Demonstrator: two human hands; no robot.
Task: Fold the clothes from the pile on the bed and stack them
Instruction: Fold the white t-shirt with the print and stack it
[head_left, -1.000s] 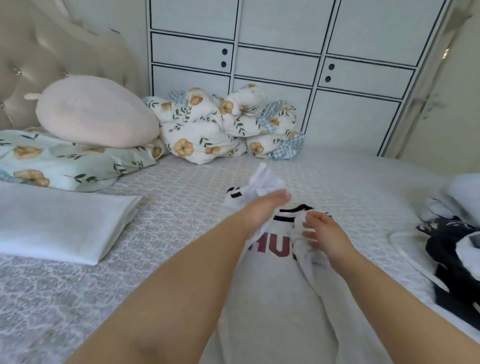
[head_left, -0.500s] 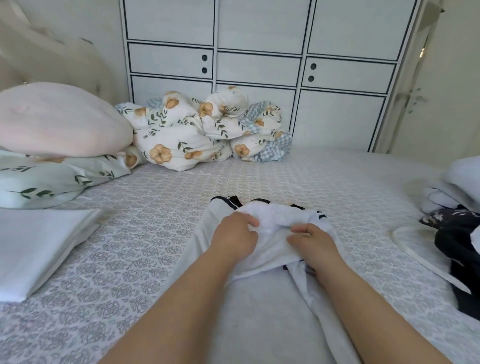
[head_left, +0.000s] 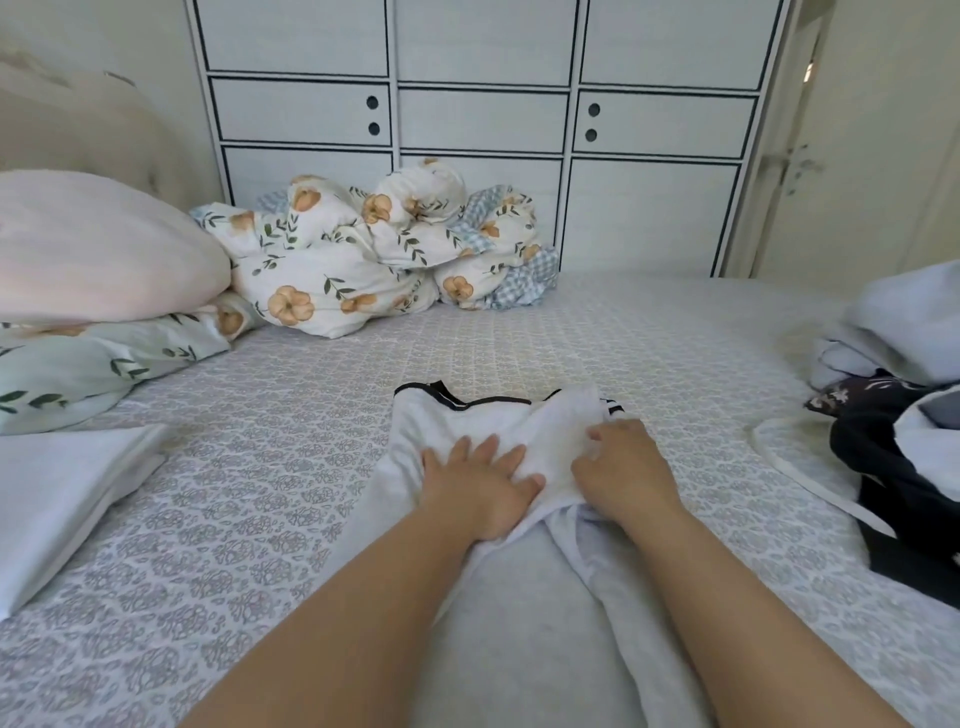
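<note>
white garment (head_left: 498, 431), soft, black-trimmed, frame centre | left hand (head_left: 480, 480) flat, pressing | right hand (head_left: 621, 467) fingers curled into cloth

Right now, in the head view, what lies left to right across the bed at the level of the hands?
Folded white cloth → left hand → right hand, both hands on the white garment → pile of dark and light clothes.

Left hand (head_left: 480, 480) flat on white shirt (head_left: 519, 431); right hand (head_left: 621, 467) beside, fingers bent.
</note>
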